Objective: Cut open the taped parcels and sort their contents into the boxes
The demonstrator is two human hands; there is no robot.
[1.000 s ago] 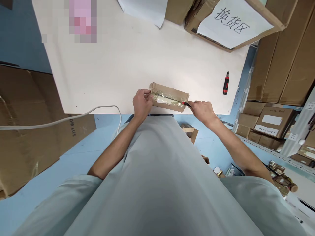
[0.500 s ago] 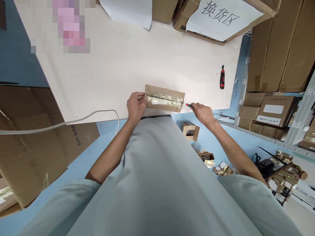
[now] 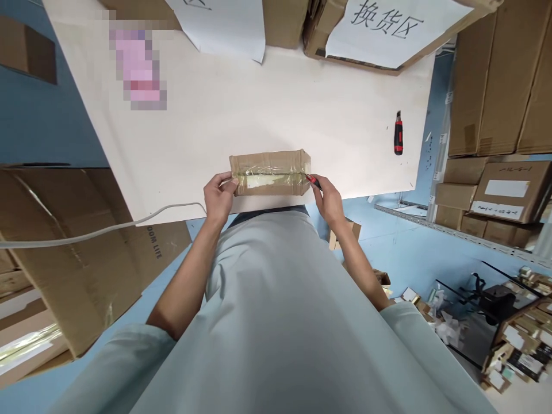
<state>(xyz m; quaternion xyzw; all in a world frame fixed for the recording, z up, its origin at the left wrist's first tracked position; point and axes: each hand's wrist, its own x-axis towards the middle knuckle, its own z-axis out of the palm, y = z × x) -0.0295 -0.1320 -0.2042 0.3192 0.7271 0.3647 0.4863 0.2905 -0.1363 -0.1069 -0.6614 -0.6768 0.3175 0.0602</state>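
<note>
A small taped cardboard box [image 3: 269,164] lies at the near edge of the white table, with shiny tape along a middle seam and a pale torn label below it. My left hand [image 3: 219,195] grips the box's left end between thumb and fingers. In my right hand [image 3: 330,201] is a red and black utility knife [image 3: 314,181], its tip at the right end of the taped seam. Whether the blade is in the tape is too small to tell.
Another red and black utility knife [image 3: 398,134] lies on the table [image 3: 345,115] at the right. Cardboard boxes with paper signs [image 3: 388,34] stand at the back. A pixelated pink item [image 3: 140,66] is at the far left. A white cable [image 3: 107,231] crosses the left edge.
My right hand has brought the knife in against the box's right end. The box has turned slightly and sits further left in view, with my left hand still on it.
</note>
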